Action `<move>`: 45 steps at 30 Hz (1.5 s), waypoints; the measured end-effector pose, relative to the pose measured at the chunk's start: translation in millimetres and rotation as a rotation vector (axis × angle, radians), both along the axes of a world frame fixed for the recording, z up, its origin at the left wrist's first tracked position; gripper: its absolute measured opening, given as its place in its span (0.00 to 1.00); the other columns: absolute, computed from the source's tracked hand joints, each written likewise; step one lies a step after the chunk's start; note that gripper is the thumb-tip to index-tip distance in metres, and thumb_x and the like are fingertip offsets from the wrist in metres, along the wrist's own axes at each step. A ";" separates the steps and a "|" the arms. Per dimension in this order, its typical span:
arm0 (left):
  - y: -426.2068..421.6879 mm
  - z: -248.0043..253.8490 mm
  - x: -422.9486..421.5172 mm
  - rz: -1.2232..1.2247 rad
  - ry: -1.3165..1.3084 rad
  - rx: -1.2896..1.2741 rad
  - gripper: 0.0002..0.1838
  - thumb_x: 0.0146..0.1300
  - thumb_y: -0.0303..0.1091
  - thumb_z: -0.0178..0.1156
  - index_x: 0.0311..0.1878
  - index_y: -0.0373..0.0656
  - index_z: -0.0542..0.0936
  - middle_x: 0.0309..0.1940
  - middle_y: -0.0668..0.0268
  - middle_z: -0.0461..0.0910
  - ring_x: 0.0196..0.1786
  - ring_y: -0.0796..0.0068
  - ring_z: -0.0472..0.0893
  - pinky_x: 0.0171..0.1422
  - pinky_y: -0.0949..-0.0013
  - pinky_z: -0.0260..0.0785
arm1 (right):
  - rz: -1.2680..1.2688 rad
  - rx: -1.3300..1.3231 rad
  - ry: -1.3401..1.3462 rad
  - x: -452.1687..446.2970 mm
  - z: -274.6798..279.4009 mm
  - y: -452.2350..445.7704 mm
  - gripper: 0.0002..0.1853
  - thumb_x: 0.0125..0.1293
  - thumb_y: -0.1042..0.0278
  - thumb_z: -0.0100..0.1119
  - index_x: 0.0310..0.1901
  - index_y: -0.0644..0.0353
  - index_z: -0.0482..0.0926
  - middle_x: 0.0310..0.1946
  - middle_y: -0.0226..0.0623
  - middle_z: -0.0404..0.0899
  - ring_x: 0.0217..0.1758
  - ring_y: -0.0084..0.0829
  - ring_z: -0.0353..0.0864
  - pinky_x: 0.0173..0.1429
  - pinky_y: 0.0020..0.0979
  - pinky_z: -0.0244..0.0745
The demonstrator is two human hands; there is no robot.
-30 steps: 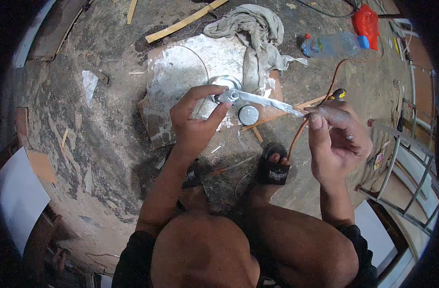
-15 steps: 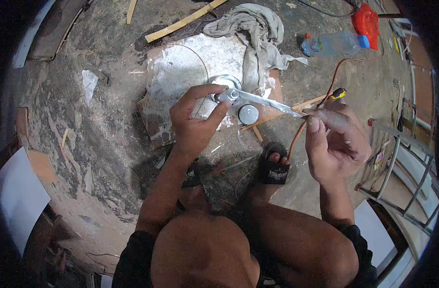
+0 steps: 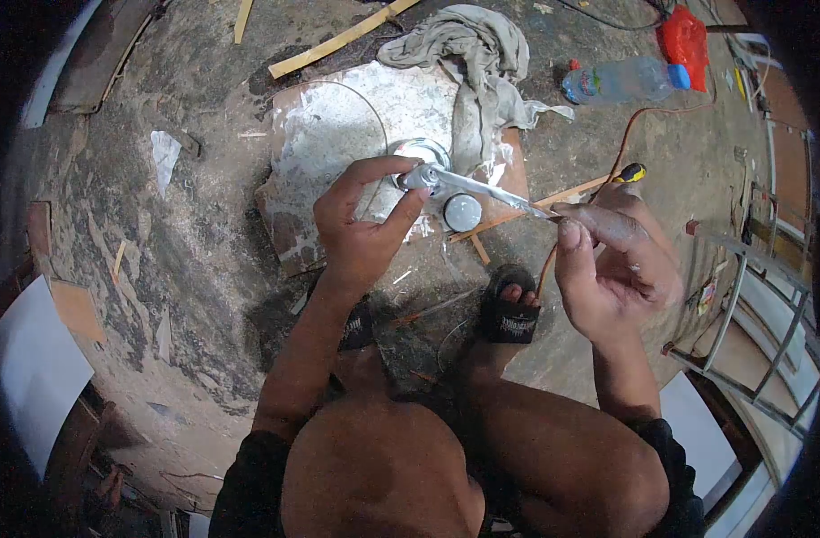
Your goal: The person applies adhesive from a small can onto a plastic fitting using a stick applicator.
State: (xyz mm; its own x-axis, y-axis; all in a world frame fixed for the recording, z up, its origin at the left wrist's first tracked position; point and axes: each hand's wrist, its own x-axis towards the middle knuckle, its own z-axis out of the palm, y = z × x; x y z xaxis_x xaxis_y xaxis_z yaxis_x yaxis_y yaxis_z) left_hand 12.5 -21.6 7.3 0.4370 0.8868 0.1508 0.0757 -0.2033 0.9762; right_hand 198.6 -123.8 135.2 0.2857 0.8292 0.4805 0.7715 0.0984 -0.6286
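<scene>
A slim silver metal bar with a round, socket-like head [image 3: 492, 191] is held up between my two hands. My left hand [image 3: 365, 215] is closed in a pinch, thumb and forefinger on the round head. My right hand [image 3: 621, 255] is closed too, its thumb and forefinger at the bar's thin far end; its grey-smeared fingers partly hide that tip. Behind the head, a round shiny metal piece [image 3: 425, 151] sits on a white-smeared board [image 3: 325, 134], partly covered by my left fingers. A small round grey-white lid or disc [image 3: 463, 212] lies just below the bar.
A crumpled grey cloth [image 3: 486, 54] lies across the board's far edge. At the upper right are a plastic bottle [image 3: 621, 81] and a red bag [image 3: 684, 47]. A yellow-handled tool [image 3: 630, 174], wood strips [image 3: 338, 40] and an orange hose [image 3: 627, 134] lie around; a metal frame [image 3: 742, 305] stands right.
My right hand has shifted left and slightly down with the bar's far end. The head has turned a little in my left hand, which has moved slightly left.
</scene>
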 end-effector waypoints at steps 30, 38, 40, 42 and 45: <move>1.8 11.4 -8.3 0.050 -0.143 -0.006 0.20 0.50 0.19 0.74 0.48 0.41 0.81 0.45 0.61 0.85 0.50 0.70 0.84 0.57 0.67 0.75 | 0.066 0.031 -0.014 -10.1 -2.8 -1.7 0.07 0.52 0.82 0.68 0.35 0.66 0.86 0.22 0.34 0.80 0.20 0.28 0.72 0.28 0.29 0.64; 5.9 12.9 -8.2 0.053 -0.144 0.006 0.18 0.53 0.18 0.72 0.47 0.40 0.80 0.45 0.60 0.85 0.50 0.71 0.84 0.57 0.68 0.76 | -0.130 -0.007 0.093 -5.9 -18.1 -1.0 0.05 0.54 0.81 0.67 0.34 0.64 0.85 0.22 0.35 0.79 0.22 0.27 0.73 0.28 0.30 0.65; 5.5 13.0 -11.4 0.074 -0.132 -0.018 0.18 0.54 0.17 0.71 0.47 0.39 0.81 0.45 0.60 0.85 0.49 0.72 0.84 0.56 0.68 0.75 | -0.092 -0.076 -0.003 -1.1 -34.8 7.6 0.04 0.55 0.79 0.68 0.33 0.62 0.84 0.21 0.34 0.78 0.22 0.32 0.74 0.28 0.33 0.67; 6.7 11.7 -13.7 0.090 -0.125 -0.005 0.17 0.54 0.17 0.71 0.47 0.39 0.81 0.45 0.60 0.85 0.49 0.72 0.84 0.55 0.69 0.75 | -0.002 -0.173 -0.122 5.6 -59.5 11.4 0.03 0.54 0.77 0.68 0.31 0.61 0.83 0.21 0.35 0.77 0.22 0.36 0.75 0.29 0.37 0.69; 7.3 7.3 -13.4 0.106 -0.126 0.033 0.17 0.55 0.18 0.71 0.48 0.39 0.81 0.45 0.60 0.85 0.48 0.72 0.83 0.55 0.68 0.75 | 0.160 -0.295 -0.343 5.6 -100.7 23.5 0.03 0.56 0.72 0.64 0.27 0.59 0.81 0.22 0.40 0.77 0.25 0.41 0.78 0.31 0.44 0.70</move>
